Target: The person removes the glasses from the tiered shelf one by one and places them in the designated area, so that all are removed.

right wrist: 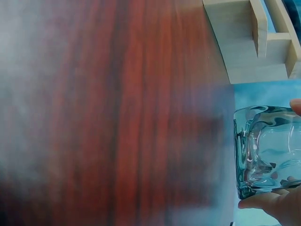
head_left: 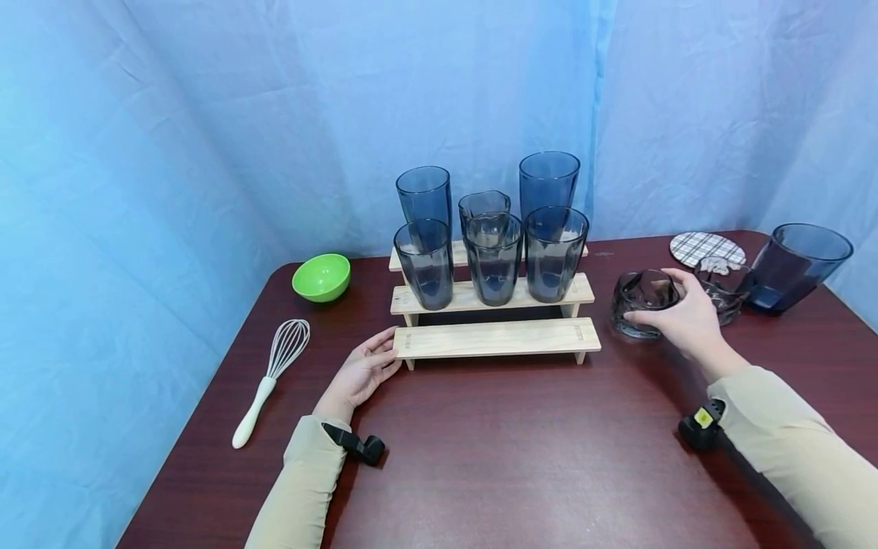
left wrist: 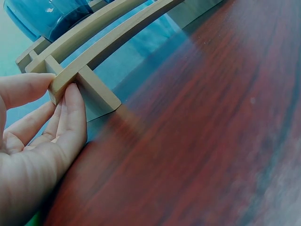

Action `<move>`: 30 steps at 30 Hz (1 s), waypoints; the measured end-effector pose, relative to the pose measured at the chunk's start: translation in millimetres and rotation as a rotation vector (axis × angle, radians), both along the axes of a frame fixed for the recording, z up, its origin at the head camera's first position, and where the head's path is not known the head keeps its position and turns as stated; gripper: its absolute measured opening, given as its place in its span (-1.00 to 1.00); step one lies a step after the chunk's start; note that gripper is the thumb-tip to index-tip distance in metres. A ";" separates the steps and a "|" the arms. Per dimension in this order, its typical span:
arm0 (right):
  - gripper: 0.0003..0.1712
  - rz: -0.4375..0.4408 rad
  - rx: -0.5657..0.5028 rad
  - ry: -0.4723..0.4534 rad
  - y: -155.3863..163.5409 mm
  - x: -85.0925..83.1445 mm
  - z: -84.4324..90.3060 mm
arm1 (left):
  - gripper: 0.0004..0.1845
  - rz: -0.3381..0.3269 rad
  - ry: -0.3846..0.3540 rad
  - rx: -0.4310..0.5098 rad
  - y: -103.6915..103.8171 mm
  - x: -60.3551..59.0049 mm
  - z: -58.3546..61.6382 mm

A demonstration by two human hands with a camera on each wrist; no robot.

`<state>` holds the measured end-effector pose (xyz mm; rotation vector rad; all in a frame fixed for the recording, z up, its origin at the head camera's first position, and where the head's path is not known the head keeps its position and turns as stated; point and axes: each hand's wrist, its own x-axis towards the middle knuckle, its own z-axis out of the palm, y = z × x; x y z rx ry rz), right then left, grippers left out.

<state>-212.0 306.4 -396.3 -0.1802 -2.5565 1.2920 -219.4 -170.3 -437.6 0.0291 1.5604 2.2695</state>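
A stepped wooden rack stands mid-table, its lowest step bare. My left hand pinches the left end of that step, thumb above and fingertips beneath, as the left wrist view shows. On the middle step are three tinted tumblers, among them a grey-blue tumbler; behind, the top step carries two tall blue tumblers and a wavy-rimmed glass between them. Right of the rack, my right hand grips a short dark clear glass between thumb and fingers. Whether its base touches the table is hard to tell.
Beyond the right hand are another short glass, a large blue tumbler and a checked round coaster. On the left lie a green bowl and a white-handled whisk. Blue curtains hang behind the table.
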 end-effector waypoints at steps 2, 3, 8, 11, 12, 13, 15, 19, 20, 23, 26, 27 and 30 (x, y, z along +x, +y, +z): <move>0.10 -0.003 -0.003 -0.006 1.3 -2.5 -1.5 | -0.35 0.000 0.002 -0.003 -0.1 0.0 -0.2; 0.11 -0.005 -0.003 -0.011 1.9 -3.8 -2.5 | -0.35 0.001 0.002 -0.003 -0.2 0.0 -0.2; 0.13 -0.012 -0.011 -0.032 3.9 -7.6 -5.3 | -0.35 0.008 -0.002 -0.015 -0.5 -0.2 -1.1; 0.12 -0.019 -0.013 -0.038 5.1 -9.2 -6.3 | -0.35 0.009 -0.002 -0.021 -0.4 -0.3 -1.1; 0.12 -0.019 -0.016 -0.040 5.5 -9.8 -6.2 | -0.35 0.012 -0.005 -0.020 -0.3 -0.3 -1.0; 0.12 -0.019 -0.020 -0.042 6.1 -10.5 -6.1 | -0.35 0.015 -0.009 -0.018 -0.3 -0.3 -1.0; 0.12 -0.018 -0.025 -0.051 7.7 -11.9 -5.7 | -0.36 0.013 -0.004 -0.022 -0.2 -0.5 -0.9; 0.14 -0.004 -0.020 -0.079 12.1 -15.1 -4.2 | -0.36 0.010 0.008 -0.023 0.0 -0.6 -0.9; 0.14 0.002 -0.013 -0.082 13.1 -15.7 -3.8 | -0.36 0.008 0.011 -0.026 -0.1 -0.6 -1.1; 0.16 0.020 0.016 -0.095 15.3 -17.1 -2.4 | -0.35 0.006 0.017 -0.032 -0.7 -1.0 -1.5; 0.19 0.031 0.048 -0.114 17.2 -17.3 -1.1 | -0.35 0.009 0.015 -0.038 -0.9 -1.2 -1.9; 0.20 0.033 0.056 -0.125 17.9 -17.3 -0.7 | -0.35 0.012 0.012 -0.036 -0.8 -1.1 -1.8; 0.22 0.037 0.070 -0.156 19.7 -17.1 -0.1 | -0.36 0.016 0.004 -0.031 0.1 -0.7 -1.4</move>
